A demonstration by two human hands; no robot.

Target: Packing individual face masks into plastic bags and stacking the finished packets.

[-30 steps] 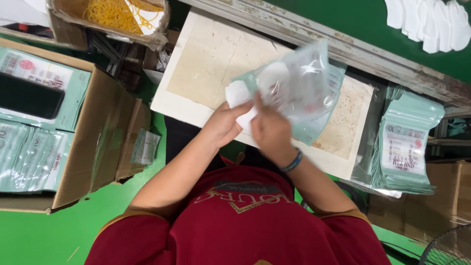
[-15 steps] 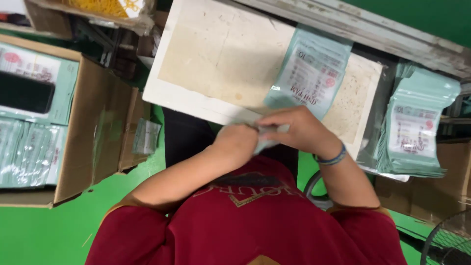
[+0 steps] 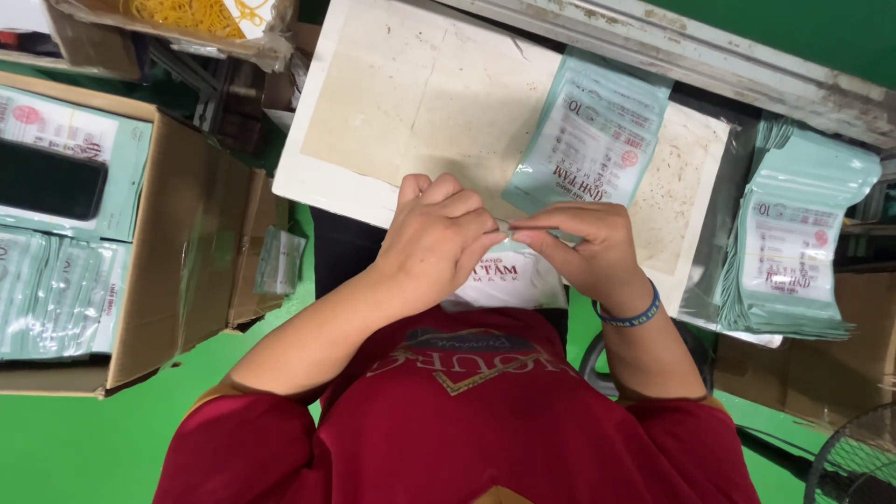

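Observation:
A pale green printed pouch (image 3: 590, 140) lies on the stained white board (image 3: 411, 103), its near end hanging over the board's front edge. My left hand (image 3: 439, 238) and my right hand (image 3: 583, 247) meet at that near edge. Both pinch the pouch's rim between thumb and fingers, fingertips almost touching. Below my hands the white lower part of the pouch (image 3: 509, 280) shows. My right wrist wears a blue band.
A stack of the same green pouches (image 3: 793, 247) lies at the right of the board. An open cardboard box (image 3: 177, 233) with packed pouches stands at the left. A box of yellow rubber bands (image 3: 201, 14) sits top left. A fan guard (image 3: 854, 462) shows bottom right.
A second ago I held a clear bag with white pieces above the board. Now the green pouch lies flat and both hands have come together, pinching its near edge.

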